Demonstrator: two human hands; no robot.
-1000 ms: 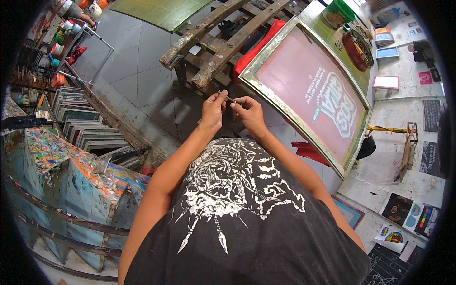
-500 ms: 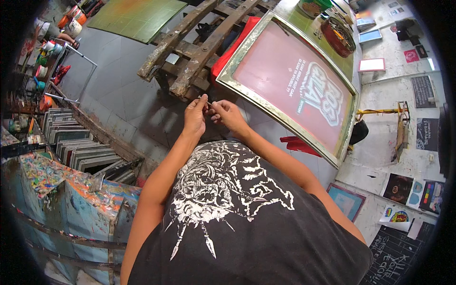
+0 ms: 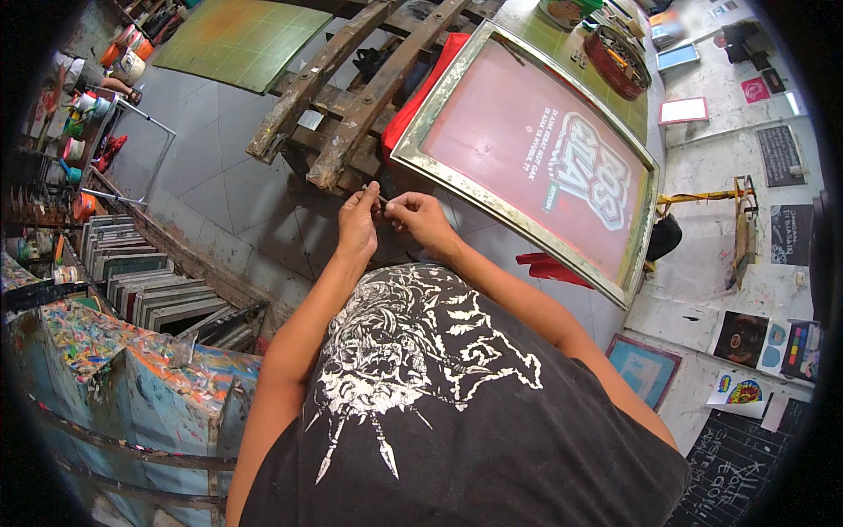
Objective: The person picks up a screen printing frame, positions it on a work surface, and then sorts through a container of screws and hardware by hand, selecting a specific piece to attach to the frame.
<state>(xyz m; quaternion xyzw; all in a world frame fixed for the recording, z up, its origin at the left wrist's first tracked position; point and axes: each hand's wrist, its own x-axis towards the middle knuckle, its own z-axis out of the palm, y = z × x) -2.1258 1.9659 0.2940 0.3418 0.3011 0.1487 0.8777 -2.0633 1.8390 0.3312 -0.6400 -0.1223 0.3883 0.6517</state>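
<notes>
My left hand (image 3: 358, 220) and my right hand (image 3: 420, 216) meet above my black printed shirt, just short of the end of a worn wooden rack (image 3: 336, 158). The fingers of both are closed on a small thin dark rod (image 3: 381, 199), mostly hidden by the fingertips; I cannot make out what it is. To their right stands a large screen-printing frame (image 3: 527, 105) with pink mesh and a white design, leaning over red cloth (image 3: 413, 97).
Stacked frames (image 3: 149, 272) and a paint-spattered bench (image 3: 105, 342) are on my left. A green board (image 3: 237, 35) lies beyond the rack. A round tin (image 3: 615, 61) sits at the back right. A person's leg (image 3: 118, 86) shows at the far upper left.
My hands have moved left and slightly down in the picture, still pinching the rod together. The surroundings have shifted left and a little upward as the view turned.
</notes>
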